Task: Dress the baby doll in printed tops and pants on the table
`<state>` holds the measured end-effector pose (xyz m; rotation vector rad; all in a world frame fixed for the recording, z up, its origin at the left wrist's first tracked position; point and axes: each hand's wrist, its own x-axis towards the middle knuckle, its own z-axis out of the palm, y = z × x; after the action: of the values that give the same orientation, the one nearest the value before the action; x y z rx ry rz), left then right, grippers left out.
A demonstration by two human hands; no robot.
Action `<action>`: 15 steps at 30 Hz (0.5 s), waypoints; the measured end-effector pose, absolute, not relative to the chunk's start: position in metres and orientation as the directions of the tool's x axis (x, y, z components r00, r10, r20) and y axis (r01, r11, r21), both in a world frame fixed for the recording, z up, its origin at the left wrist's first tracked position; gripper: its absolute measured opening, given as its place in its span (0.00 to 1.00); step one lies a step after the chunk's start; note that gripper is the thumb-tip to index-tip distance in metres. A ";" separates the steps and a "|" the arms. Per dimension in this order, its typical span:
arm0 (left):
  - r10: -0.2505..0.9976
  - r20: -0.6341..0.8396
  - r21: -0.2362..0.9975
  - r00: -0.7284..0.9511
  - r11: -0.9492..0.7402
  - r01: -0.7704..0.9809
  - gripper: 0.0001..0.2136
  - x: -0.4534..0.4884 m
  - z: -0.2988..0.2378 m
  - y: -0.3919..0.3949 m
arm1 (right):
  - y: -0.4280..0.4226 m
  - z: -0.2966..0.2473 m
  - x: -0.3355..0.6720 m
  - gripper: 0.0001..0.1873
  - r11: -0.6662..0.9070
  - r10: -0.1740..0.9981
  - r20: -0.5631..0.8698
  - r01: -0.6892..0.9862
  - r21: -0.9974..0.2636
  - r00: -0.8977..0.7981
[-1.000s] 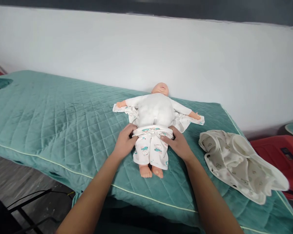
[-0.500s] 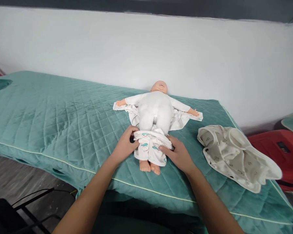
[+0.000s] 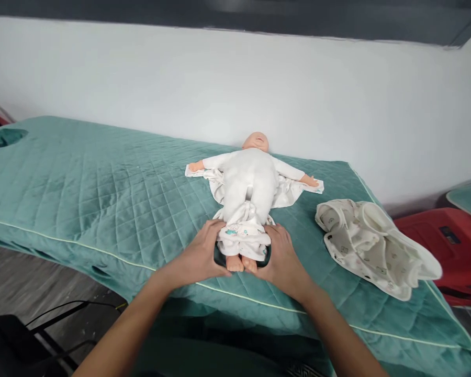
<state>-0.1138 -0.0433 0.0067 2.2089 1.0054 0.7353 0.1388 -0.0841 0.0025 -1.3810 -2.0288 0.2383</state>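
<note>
A baby doll (image 3: 249, 175) with a white cloth body lies on its back, arms spread wide. White printed baby pants (image 3: 245, 235) are bunched around its lower legs, and its bare feet (image 3: 235, 263) poke out below. My left hand (image 3: 198, 254) grips the left edge of the pants, its thumb by one foot. On the opposite edge, my right hand (image 3: 284, 262) holds the cloth the same way, thumb near the other foot. Beneath the doll's back and arms a printed white top (image 3: 290, 192) lies spread out.
Quilted green cover (image 3: 141, 183) lies over the bed under the doll. To the right rests a white printed baby garment (image 3: 377, 246), near the bed's edge. Beyond it stands a red plastic chair or stool (image 3: 435, 241). A white wall (image 3: 180, 84) runs behind the bed.
The pants have moved down the doll's legs and are more bunched near the feet. Both hands have shifted lower, with the thumbs now beside the feet.
</note>
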 end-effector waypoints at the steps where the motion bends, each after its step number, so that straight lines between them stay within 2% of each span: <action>1: 0.795 0.270 0.674 0.543 -0.559 0.483 0.43 -0.111 0.004 -0.045 | -0.084 0.006 0.137 0.36 0.424 0.875 0.433 0.775 -0.469 -0.217; 4: 0.788 0.355 0.588 0.502 -0.606 0.535 0.36 -0.100 -0.001 -0.047 | -0.087 0.014 0.133 0.25 0.404 0.873 0.450 0.795 -0.453 -0.187; 6: 0.786 0.369 0.558 0.496 -0.614 0.558 0.30 -0.096 0.000 -0.048 | -0.090 0.017 0.133 0.21 0.378 0.885 0.439 0.792 -0.479 -0.157; 11: 0.812 0.319 0.556 0.489 -0.578 0.597 0.21 -0.093 0.007 -0.054 | -0.094 0.020 0.140 0.20 0.248 0.924 0.381 0.801 -0.545 -0.027; 15: 0.878 0.249 0.590 0.409 -0.472 0.655 0.15 -0.086 0.007 -0.058 | -0.094 0.030 0.141 0.22 0.248 0.947 0.308 0.820 -0.515 -0.093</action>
<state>-0.0864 -0.0578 0.0067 2.2685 1.3122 0.7579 0.1414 -0.0945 0.0297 -1.6042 -1.9442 0.2826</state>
